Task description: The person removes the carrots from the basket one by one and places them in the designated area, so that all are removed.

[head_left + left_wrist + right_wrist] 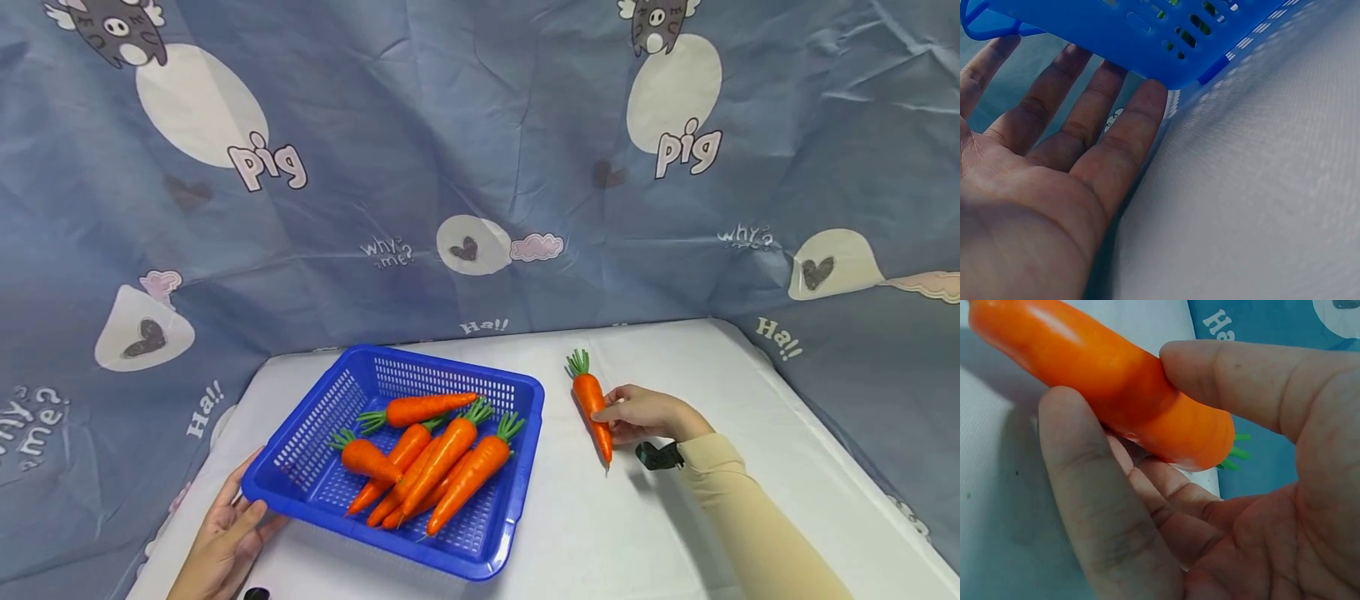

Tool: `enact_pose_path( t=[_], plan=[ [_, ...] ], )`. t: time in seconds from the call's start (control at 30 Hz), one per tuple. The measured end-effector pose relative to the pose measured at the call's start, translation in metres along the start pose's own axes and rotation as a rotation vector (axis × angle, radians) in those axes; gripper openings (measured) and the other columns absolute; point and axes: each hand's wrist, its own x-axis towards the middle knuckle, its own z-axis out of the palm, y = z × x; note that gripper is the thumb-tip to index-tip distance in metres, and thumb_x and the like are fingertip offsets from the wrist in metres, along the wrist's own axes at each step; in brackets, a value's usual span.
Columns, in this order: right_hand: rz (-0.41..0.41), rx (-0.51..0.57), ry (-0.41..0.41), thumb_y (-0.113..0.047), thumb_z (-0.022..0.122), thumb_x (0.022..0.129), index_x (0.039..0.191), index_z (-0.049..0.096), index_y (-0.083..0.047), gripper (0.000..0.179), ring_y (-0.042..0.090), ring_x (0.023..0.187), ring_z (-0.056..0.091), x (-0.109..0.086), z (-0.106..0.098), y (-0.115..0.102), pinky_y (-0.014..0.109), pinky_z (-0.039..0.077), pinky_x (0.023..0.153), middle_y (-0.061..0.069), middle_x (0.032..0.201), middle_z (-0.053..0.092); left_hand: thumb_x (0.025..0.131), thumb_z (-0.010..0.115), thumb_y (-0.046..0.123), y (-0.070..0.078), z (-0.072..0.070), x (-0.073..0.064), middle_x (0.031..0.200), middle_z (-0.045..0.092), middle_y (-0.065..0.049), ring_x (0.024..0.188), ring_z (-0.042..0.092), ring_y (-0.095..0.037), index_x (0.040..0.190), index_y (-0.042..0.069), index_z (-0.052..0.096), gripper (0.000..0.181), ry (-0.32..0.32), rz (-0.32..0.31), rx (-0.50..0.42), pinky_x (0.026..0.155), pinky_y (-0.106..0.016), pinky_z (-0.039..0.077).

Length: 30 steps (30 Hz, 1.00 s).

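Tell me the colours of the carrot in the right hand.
The carrot is orange with green stalks, seen best in the head view.

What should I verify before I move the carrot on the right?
1. Right grip on the loose carrot: ok, thumb and fingers hold its body.
2. Left grip at the blue plastic basket: ok, touching the near-left corner.
3. Loose carrot clear of the white tabletop: cannot tell.
4. Space in the basket: ok, bare toward its left.
5. Loose carrot above the basket: not ok, it is right of it.
6. Exact count of piled carrots: cannot tell, they overlap.
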Motion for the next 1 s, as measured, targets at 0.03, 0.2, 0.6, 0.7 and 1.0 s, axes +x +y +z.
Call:
enact_pose_path(
  t=[0.03, 0.2, 0.6, 0.7, 1.0],
  plan=[
    [0.005, 0.001, 0.003, -0.015, 0.072, 0.100, 0.129, 0.041, 0.003, 0.046, 0.013, 0.076, 0.059, -0.0012, 0.0005, 0.0000, 0.025, 0.066, 0.075, 0.009, 0.098, 0.056, 0.114, 0.037, -0.002, 0.0000, 0.0000, 0.0001, 0.145, 0.067, 0.012, 0.127, 0.071, -0.011, 0.160, 0.037, 0.044, 0.060, 0.008, -0.006, 0.005, 0.099, -0.032, 0.064],
    [0.003, -0.006, -0.013, -0.016, 0.071, 0.101, 0.136, 0.038, 0.003, 0.052, 0.012, 0.074, 0.059, -0.0061, 0.0019, -0.0012, 0.025, 0.065, 0.075, 0.009, 0.097, 0.057, 0.114, 0.038, -0.001, 0.0003, -0.0005, -0.0009, 0.145, 0.067, 0.013, 0.126, 0.071, -0.010, 0.160, 0.038, 0.042, 0.060, 0.016, -0.013, 0.024, 0.099, -0.032, 0.064],
    [-0.027, -0.011, -0.031, -0.017, 0.072, 0.102, 0.137, 0.037, 0.003, 0.053, 0.011, 0.070, 0.063, -0.0029, 0.0031, -0.0012, 0.026, 0.066, 0.075, 0.007, 0.091, 0.058, 0.114, 0.040, 0.000, 0.0036, 0.0034, -0.0006, 0.144, 0.067, 0.012, 0.128, 0.069, -0.007, 0.163, 0.037, 0.038, 0.061, 0.028, -0.015, 0.081, 0.101, -0.030, 0.063],
    [-0.027, -0.024, -0.026, -0.016, 0.072, 0.101, 0.136, 0.038, 0.004, 0.053, 0.011, 0.070, 0.063, -0.0027, 0.0033, -0.0018, 0.026, 0.066, 0.075, 0.008, 0.091, 0.058, 0.114, 0.040, 0.000, 0.0045, 0.0047, -0.0003, 0.144, 0.067, 0.013, 0.129, 0.069, -0.007, 0.164, 0.037, 0.036, 0.062, 0.021, -0.020, 0.079, 0.103, -0.029, 0.062],
    [-0.022, -0.044, -0.028, -0.017, 0.070, 0.104, 0.138, 0.038, 0.005, 0.051, 0.010, 0.071, 0.063, -0.0010, 0.0044, -0.0057, 0.026, 0.066, 0.076, 0.005, 0.086, 0.059, 0.114, 0.040, -0.002, 0.0056, 0.0074, -0.0017, 0.144, 0.067, 0.011, 0.128, 0.069, -0.008, 0.165, 0.035, 0.036, 0.063, 0.015, -0.014, 0.059, 0.103, -0.030, 0.062]
  ],
)
